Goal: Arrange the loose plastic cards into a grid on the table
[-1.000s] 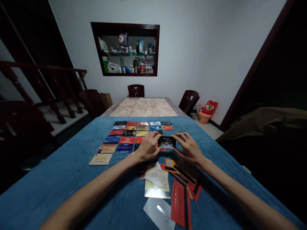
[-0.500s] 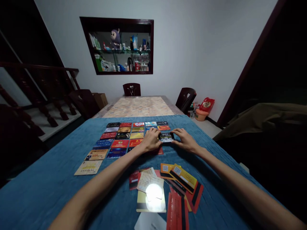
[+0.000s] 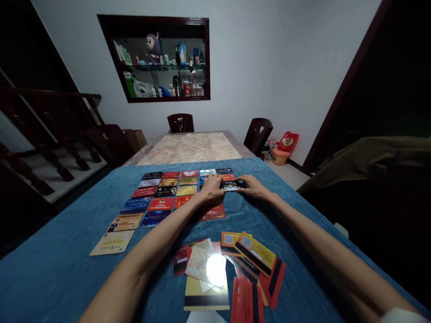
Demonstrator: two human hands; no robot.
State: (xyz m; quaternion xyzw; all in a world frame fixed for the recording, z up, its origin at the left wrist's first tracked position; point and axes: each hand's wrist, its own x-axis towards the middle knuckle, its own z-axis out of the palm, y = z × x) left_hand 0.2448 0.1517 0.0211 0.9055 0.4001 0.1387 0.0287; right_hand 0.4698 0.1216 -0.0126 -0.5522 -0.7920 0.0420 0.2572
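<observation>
My left hand and my right hand pinch opposite short ends of a black card with pale printing. The card lies at or just above the cloth, at the right end of a row. Directly beyond it is an orange card, with a dark card farther back. Left of my hands, several cards form neat rows, among them a red card, a VIP card and a cream card. My left hand and forearm hide some cards; a dark red card shows beneath the wrist.
Closer to me lie loose, overlapping cards: a yellow card, a red card and a gold card under a bright glare. A blue cloth covers the near table. Chairs stand around the far end.
Both hands have moved slightly away from me with the black card, closer to the orange card. The dark red card below shows more. The camera view has shifted a little.
</observation>
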